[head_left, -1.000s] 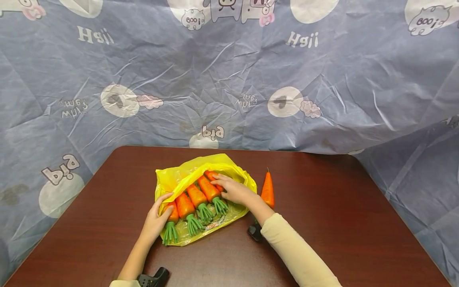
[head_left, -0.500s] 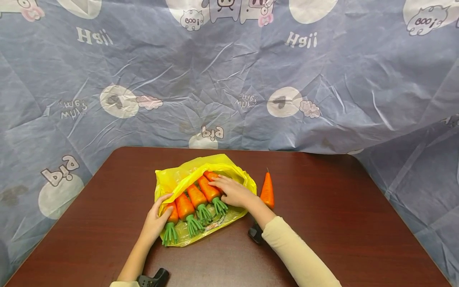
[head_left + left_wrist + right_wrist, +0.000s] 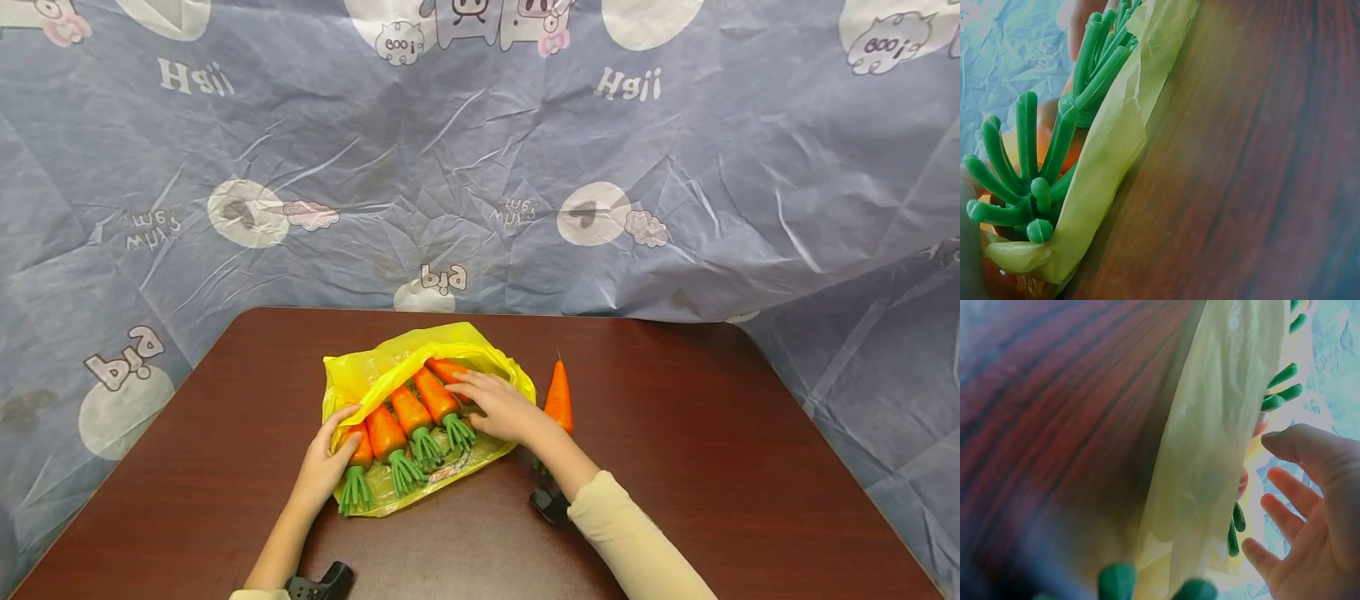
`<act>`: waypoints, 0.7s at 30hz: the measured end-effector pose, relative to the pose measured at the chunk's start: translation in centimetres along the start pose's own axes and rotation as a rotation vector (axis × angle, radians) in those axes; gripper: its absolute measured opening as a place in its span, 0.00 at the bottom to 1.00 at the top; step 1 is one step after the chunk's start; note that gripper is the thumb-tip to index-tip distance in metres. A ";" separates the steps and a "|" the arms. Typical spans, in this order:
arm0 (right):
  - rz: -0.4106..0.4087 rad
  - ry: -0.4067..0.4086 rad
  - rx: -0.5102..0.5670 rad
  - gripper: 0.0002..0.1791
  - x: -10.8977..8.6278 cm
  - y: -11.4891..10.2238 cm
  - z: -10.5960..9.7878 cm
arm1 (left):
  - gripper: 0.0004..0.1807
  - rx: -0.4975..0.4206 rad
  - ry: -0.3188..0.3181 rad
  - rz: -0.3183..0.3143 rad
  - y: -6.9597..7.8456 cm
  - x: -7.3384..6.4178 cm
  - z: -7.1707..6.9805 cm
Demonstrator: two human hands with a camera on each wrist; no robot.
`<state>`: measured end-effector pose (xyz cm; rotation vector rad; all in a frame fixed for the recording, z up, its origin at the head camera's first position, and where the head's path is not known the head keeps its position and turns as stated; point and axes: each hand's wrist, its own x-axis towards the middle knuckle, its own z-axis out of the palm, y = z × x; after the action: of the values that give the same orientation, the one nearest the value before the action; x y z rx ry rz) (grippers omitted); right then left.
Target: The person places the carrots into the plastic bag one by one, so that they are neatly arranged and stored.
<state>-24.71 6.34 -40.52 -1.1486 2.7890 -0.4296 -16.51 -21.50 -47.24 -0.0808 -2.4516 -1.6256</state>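
A yellow plastic bag (image 3: 390, 354) lies on its side, its mouth spread toward me. Several toy carrots (image 3: 386, 429) with green tops lie side by side in it. My left hand (image 3: 326, 458) grips the bag's left edge, fingers over the rim and thumb by the leftmost carrot (image 3: 361, 450). Over the bag's right part is my right hand (image 3: 506, 408), its fingertips near the rightmost carrot (image 3: 447, 370). In the right wrist view the right hand (image 3: 1319, 519) has spread, loosely bent fingers holding nothing. Green carrot tops (image 3: 1025, 181) stand above the bag's edge in the left wrist view.
One more toy carrot (image 3: 558, 400) lies on the brown table (image 3: 690, 433) right of the bag, its top partly hidden by the right forearm. A blue-grey printed cloth (image 3: 420, 167) hangs behind the table. Black wrist cameras (image 3: 322, 581) sit on both arms.
My right hand has drawn back slightly to the right, and more of the rightmost carrot in the bag shows. The left hand and the bag stay in place.
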 end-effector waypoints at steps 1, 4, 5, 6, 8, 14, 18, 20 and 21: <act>0.007 0.004 -0.001 0.30 -0.2 -0.1 -0.1 | 0.22 0.001 -0.001 -0.005 0.0 0.0 0.0; 0.017 0.029 -0.008 0.29 -0.9 -0.2 -0.3 | 0.21 0.002 -0.002 -0.010 0.0 -0.1 -0.1; 0.018 0.043 -0.017 0.28 -1.1 -0.2 -0.3 | 0.21 0.002 -0.001 -0.007 -0.1 -0.1 0.0; 0.020 0.056 -0.026 0.28 -1.3 -0.2 -0.4 | 0.22 0.002 0.001 -0.002 -0.1 -0.1 0.0; 0.032 0.078 -0.036 0.28 -1.9 -0.3 -0.6 | 0.22 0.000 0.004 0.007 -0.2 0.0 0.1; 0.068 0.124 -0.053 0.29 -3.6 -0.3 -1.0 | 0.22 0.003 0.009 0.017 -0.2 0.0 0.1; 0.086 0.165 -0.057 0.29 -4.9 0.0 -1.2 | 0.22 0.004 0.009 0.016 -0.1 0.0 0.1; 0.099 0.191 -0.060 0.29 -5.5 0.2 -1.3 | 0.22 0.004 0.008 0.018 -0.1 0.0 0.1; 0.108 0.202 -0.060 0.29 -5.9 0.3 -1.3 | 0.22 0.004 0.008 0.019 -0.1 0.0 0.1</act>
<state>-21.00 10.95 -39.46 -1.0119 3.0390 -0.4794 -16.56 -21.40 -47.35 -0.0960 -2.4405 -1.6106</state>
